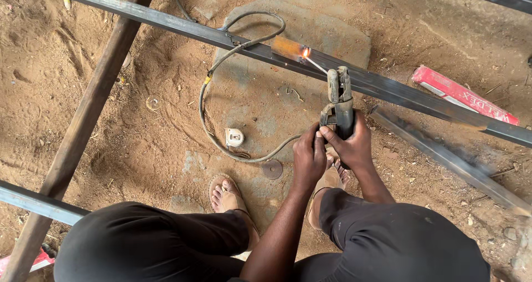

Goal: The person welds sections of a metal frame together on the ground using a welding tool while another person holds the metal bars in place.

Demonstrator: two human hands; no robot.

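My right hand grips the dark handle of a welding electrode holder. My left hand is wrapped around the same handle from the left, steadying it. A thin electrode rod runs from the holder's jaws up-left to a glowing orange spark on a long steel tube that crosses the view diagonally. A rusty patch sits on the tube just left of the spark.
A black cable loops over the sandy ground and a concrete slab. A red electrode packet lies at right. A second steel bar, a rusty pipe, a small white roll and my sandalled feet are nearby.
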